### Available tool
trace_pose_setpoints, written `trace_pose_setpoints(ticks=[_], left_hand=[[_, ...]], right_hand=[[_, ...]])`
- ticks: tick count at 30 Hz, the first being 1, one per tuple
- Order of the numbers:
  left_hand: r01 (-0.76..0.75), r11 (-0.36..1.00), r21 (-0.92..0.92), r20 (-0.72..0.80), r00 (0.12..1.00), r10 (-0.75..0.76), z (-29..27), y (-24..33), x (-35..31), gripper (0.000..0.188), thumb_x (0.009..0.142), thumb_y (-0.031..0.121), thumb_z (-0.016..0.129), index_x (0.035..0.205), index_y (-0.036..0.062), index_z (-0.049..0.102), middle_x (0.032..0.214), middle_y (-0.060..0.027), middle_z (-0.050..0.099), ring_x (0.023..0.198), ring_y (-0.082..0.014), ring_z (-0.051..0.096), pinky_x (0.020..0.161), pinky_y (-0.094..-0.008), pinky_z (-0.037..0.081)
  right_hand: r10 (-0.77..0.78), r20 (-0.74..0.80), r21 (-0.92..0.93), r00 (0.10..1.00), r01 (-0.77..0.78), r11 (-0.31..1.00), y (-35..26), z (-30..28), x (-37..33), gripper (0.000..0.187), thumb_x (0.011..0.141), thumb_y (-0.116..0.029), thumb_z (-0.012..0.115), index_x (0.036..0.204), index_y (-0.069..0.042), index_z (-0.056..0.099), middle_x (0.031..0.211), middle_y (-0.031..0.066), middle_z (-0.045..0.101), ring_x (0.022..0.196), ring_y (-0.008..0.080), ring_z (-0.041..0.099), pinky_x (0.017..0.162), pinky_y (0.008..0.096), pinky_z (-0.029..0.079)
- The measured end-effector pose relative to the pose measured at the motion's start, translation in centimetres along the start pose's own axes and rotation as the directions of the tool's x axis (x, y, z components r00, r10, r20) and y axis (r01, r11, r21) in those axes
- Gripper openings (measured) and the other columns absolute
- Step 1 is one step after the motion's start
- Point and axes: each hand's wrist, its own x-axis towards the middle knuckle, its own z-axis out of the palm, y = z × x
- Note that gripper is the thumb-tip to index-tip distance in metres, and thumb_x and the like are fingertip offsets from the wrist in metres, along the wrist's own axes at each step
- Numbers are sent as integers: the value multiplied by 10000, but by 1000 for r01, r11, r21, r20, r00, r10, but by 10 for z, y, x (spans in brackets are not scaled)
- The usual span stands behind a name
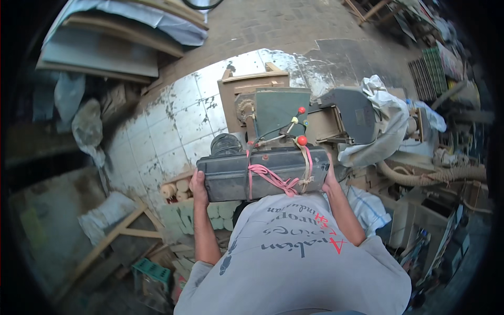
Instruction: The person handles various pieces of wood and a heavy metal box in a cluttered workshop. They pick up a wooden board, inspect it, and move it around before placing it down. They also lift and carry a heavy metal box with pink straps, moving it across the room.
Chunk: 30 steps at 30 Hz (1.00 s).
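Note:
I carry a long black box [226,177] in front of my waist, level from side to side. A pink cord [275,176] is wound and knotted around it, and a pale strap [306,168] crosses near its right end. My left hand [199,187] grips the left end, thumb up along the edge. At the other end my right hand [330,176] is closed on the side; some of its fingers are hidden. Just beyond the box's far edge is a rod handle with red ball knobs [302,140]; I cannot tell whether it is attached to the box.
A green-topped machine [283,107] on a wooden base stands ahead, beside a dark grey machine housing [349,115] draped with a white cloth bag [388,115]. A ribbed hose [436,176] runs along the right. Boards [100,52] are stacked at far left; a green crate [151,272] sits lower left.

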Motion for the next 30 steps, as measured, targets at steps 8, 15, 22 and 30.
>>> trace_pose_setpoints(ticks=[8,15,22,30], left_hand=[[44,998,-49,-82,995,-48,26,4,-33,672,824,558,533,1173,-15,488,1053,-67,572,957,-148,529,870,-288,397],[23,1000,9,-134,991,-22,38,33,-39,682,787,554,591,1137,-24,504,998,-63,568,939,-144,505,855,-293,397],[66,996,54,-197,979,-54,37,19,-50,763,754,616,578,1148,-32,493,1019,-74,559,939,-152,500,852,-286,396],[163,987,-7,-225,961,-160,33,17,-55,871,747,663,550,1224,-57,440,1095,-94,550,1007,-170,504,895,-288,382]], right_hand=[[90,14,-100,996,-88,991,-19,-5,17,583,867,-581,403,1156,-96,546,1105,62,587,1013,219,556,902,371,444],[111,-82,-137,990,-122,983,-29,-10,14,597,885,-579,358,1204,-100,520,1167,71,567,1071,230,534,952,387,408],[197,-157,-152,968,-221,963,-37,2,16,547,895,-555,357,1163,-112,533,1108,56,589,1018,216,564,906,377,445],[217,-178,-206,960,-252,946,-49,9,22,575,883,-585,367,1173,-116,531,1103,58,580,1016,220,553,905,375,438]])
